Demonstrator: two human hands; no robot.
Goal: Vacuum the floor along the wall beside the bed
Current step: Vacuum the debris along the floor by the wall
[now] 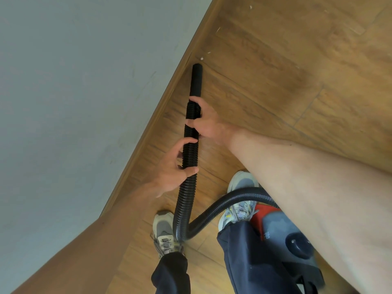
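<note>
Here left hand (174, 166) and right hand (206, 124) both grip the hose (186, 200), its nozzle (196, 79) beside the baseboard (154, 128); open floor (297, 60) rightward.

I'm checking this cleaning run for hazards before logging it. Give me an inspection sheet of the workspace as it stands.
Surface: wood-plank floor.
Job's things: black vacuum hose, its nozzle tip close to the baseboard; red and grey vacuum body by the right foot.
Clutter: small white specks on the floor just ahead of the nozzle tip, with more farther along.
Grip: left hand and right hand both curl round the hose, the right nearer the nozzle tip.
Cables: nothing seen; the hose loops between the shoes.
Surroundings: pale wall on the left; no bed in view.
</note>
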